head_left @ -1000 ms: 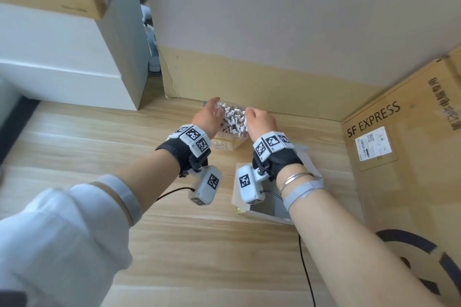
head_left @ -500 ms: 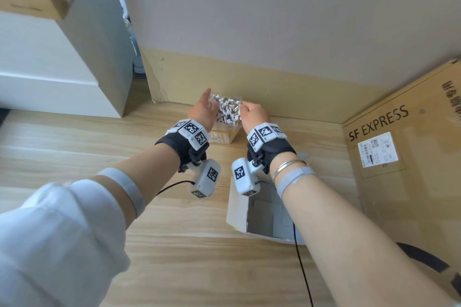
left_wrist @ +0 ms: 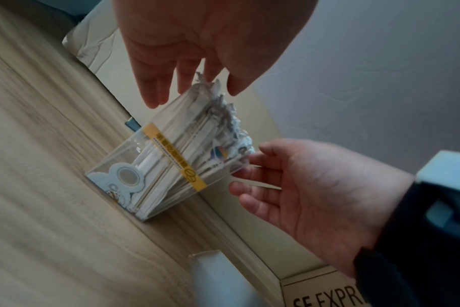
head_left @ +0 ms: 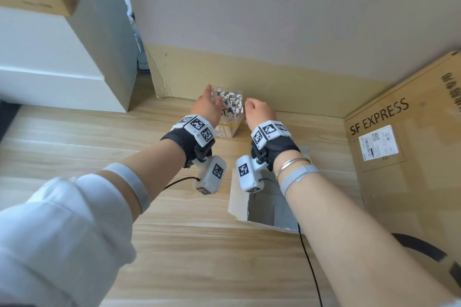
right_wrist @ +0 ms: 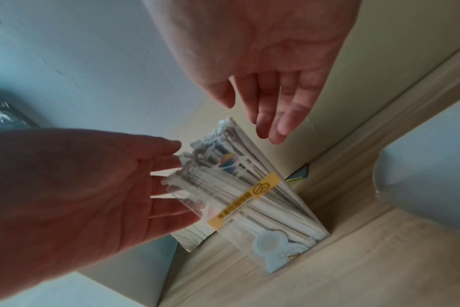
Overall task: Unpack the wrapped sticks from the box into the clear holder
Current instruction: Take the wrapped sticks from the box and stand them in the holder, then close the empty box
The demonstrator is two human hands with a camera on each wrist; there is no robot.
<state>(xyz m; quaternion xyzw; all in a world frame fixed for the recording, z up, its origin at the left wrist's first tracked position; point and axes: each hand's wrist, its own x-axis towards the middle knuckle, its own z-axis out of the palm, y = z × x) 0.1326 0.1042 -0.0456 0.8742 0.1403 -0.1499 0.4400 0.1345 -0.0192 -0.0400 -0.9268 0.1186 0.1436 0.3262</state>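
Two spread hands, left hand (head_left: pixel 207 107) and right hand (head_left: pixel 258 113), flanking stick-filled clear holder (head_left: pixel 228 127).

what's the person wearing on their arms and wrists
Each wrist has a black wrist strap topped with white blocks printed with black square codes, and a white camera pod hangs beneath, trailing a thin black cable. The left arm has a rolled white sleeve and a grey band. The right arm wears a metal bangle and a grey band.
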